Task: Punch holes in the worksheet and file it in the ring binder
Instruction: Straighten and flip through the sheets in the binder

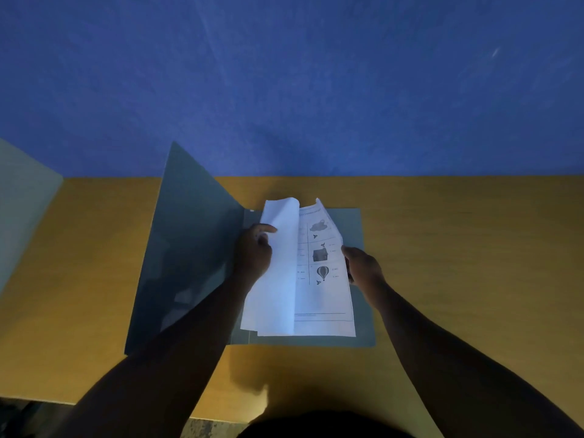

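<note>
Worksheet going into the open binder

Left hand (254, 251) pinches the worksheet (319, 273)'s curled-over edge beside the binder (363, 311) spine, likely seeking the rings; right hand (363, 267) grips the opposite edge, steadying it.

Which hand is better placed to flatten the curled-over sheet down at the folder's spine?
The left hand. It already grips the curled white worksheet beside the grey folder spine, while the right hand holds the far edge.
</note>
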{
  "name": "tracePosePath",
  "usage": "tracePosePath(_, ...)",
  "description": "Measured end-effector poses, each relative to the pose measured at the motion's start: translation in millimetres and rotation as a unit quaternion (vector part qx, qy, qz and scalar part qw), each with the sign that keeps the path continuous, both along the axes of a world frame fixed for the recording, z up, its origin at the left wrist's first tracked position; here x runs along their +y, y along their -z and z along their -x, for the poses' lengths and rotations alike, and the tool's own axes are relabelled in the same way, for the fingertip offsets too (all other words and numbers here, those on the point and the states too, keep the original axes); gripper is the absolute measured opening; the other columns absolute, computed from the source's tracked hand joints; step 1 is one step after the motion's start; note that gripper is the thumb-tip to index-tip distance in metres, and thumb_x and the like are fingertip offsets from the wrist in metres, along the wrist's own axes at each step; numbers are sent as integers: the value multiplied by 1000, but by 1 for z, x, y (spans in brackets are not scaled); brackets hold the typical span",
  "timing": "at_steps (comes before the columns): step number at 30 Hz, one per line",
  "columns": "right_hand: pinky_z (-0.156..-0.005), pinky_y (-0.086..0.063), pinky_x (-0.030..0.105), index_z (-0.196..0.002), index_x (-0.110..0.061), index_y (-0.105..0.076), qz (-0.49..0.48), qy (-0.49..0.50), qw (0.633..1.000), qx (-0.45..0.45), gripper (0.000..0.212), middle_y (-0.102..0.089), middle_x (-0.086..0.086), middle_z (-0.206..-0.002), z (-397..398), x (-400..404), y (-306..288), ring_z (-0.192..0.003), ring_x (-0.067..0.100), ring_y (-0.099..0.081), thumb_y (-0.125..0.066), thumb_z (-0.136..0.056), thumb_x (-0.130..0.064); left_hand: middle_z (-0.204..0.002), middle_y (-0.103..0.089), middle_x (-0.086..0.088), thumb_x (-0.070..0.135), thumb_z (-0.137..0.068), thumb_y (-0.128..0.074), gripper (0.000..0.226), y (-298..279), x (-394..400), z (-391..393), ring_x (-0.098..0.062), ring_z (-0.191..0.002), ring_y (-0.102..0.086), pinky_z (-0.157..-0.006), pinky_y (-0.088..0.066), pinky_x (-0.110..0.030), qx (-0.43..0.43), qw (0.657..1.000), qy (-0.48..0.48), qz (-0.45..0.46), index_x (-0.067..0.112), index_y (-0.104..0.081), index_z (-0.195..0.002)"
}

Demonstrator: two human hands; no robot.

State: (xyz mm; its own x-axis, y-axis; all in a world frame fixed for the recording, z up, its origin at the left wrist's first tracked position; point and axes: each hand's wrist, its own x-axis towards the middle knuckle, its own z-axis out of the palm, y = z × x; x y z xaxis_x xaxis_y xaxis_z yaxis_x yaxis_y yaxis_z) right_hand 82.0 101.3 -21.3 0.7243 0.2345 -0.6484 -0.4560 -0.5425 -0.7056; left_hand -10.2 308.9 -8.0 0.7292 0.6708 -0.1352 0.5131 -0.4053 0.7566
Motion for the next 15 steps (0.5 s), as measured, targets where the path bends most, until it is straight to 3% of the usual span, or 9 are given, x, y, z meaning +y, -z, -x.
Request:
tracePosePath(3,-56,-47,25,-78,-20,-65,-65,43,996,43,29,-67,2,-75,1,3,-5,-63,17,-63,-51,-97,-37,-102,-71,-14,-12,-87,-39,47,4,-9,-4,-30,-76,-66,-56,-50,-25,18,1000,19,-1,17,-74,-97)
tracePosePath(5,-66,-56,31,-92,-18,-71,-91,50,993,61,25,-73,2,-87,2,6,-7,-76,21,-70,-55,-95,-38,-96,-72,-14,-11,-87,-39,46,4,-17,-7,-19,-62,-62,-46,-39,-11,20,999,26,14,11,-77,-102)
tracePosePath(7,-78,-58,36,-102,-18,-71,-100,35,992,63,30,-74,5,-98,2,8,-8,-87,24,-71,-57,-93,-42,-99,-74,-10,-4,-90,-47,36,4,-24,-11,-12,-71,-67,-53,-41,-4,5,999,25,34,9,-77,-104)
tracePosePath(10,-80,-51,35,-91,-21,-70,-118,8,991,57,25,-72,2,-91,4,10,-12,-82,20,-67,-52,-97,-38,-102,-76,0,21,-92,-64,19,4,-31,-17,-5,-93,-68,-73,-43,-3,-19,997,28,64,11,-78,-102)
tracePosePath(15,-82,-48,35,-83,-26,-66,-136,3,989,52,24,-69,-5,-82,7,17,-18,-73,15,-64,-50,-99,-32,-95,-76,13,64,-74,-67,48,4,-40,-22,0,-92,-68,-81,-52,-20,-21,995,20,92,23,-80,-95)
